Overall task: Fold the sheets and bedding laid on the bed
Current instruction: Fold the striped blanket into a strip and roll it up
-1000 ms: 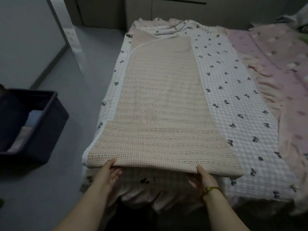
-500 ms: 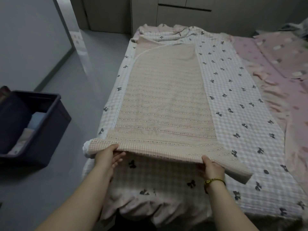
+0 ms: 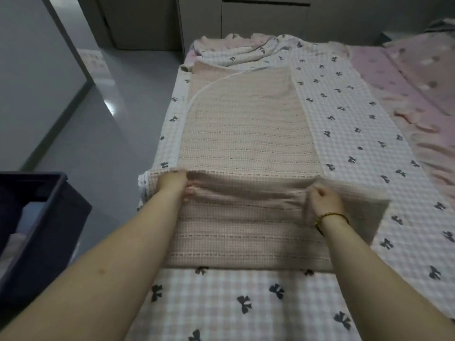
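Bed (image 3: 418,99) fills centre and right, with pink bedding along its right side. A checked sheet with dark bows (image 3: 357,134) is spread flat along the bed's left half and is bunched at the far end. A beige waffle blanket (image 3: 246,134) lies lengthwise on top of the sheet, narrower than it. Its near end is raised off the sheet and turned up, so its underside faces the camera. Its lower fold rests on the checked sheet.

A dark storage bin (image 3: 49,217) stands on the grey floor (image 3: 110,143) at left, apart from the bed, with cloth inside. Grey cupboards (image 3: 246,20) stand past the far end of the bed.

Hands are well apart, one at each side of the raised edge. Left hand (image 3: 172,184) has its fingers curled into the blanket edge and grips it. Right hand (image 3: 322,200) is fisted, with blanket fabric bunched in its grip. A gold bracelet (image 3: 331,216) is on the right wrist. Nothing blocks either hand, but the right corner of the blanket is blurred.
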